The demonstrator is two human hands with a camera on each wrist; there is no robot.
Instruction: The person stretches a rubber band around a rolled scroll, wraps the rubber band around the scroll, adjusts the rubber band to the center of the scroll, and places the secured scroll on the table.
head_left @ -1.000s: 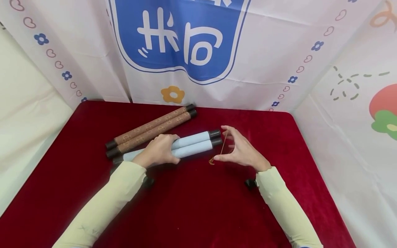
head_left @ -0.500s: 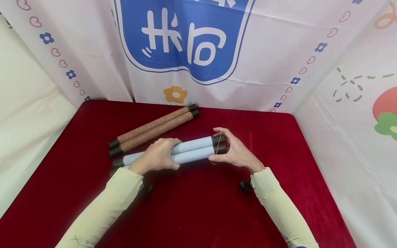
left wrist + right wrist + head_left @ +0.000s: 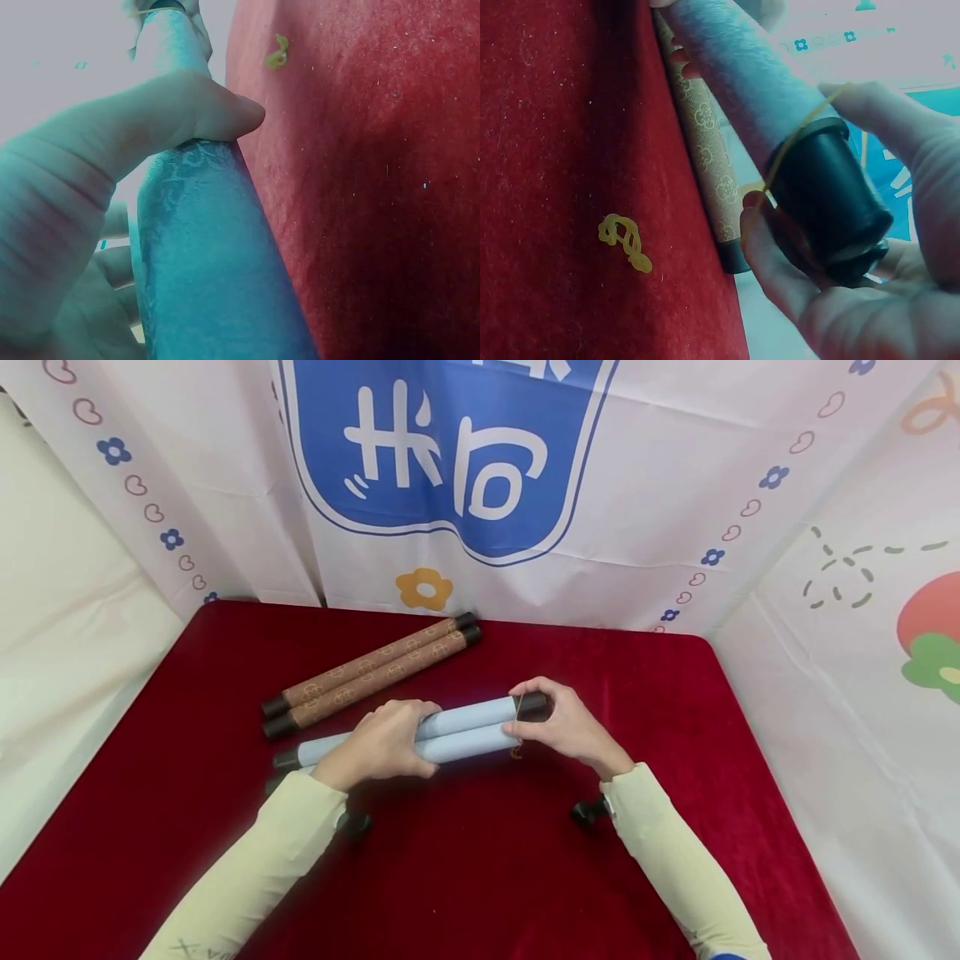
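In the head view, two light blue rolled scrolls [image 3: 468, 743] with black end knobs lie side by side, tilted up to the right. My left hand [image 3: 384, 739] grips both around their middle, thumb on the near side. At their right end, my right hand [image 3: 576, 727] holds a thin yellow rubber band [image 3: 799, 133] stretched between thumb and fingers. The band loops round the scrolls where the black knob [image 3: 829, 176] meets the blue roll. A small clump of yellow rubber bands [image 3: 622, 238] lies on the red cloth below.
Two brown patterned scrolls [image 3: 367, 678] with black ends lie together behind the blue pair. Red velvet cloth [image 3: 465, 877] covers the table. A white printed curtain [image 3: 360, 568] stands at the back edge, with more fabric at both sides.
My right hand has moved left, bringing the stretched rubber band from beside the blue scrolls' right ends over the black knobs to the blue edge. The left hand keeps its grip.
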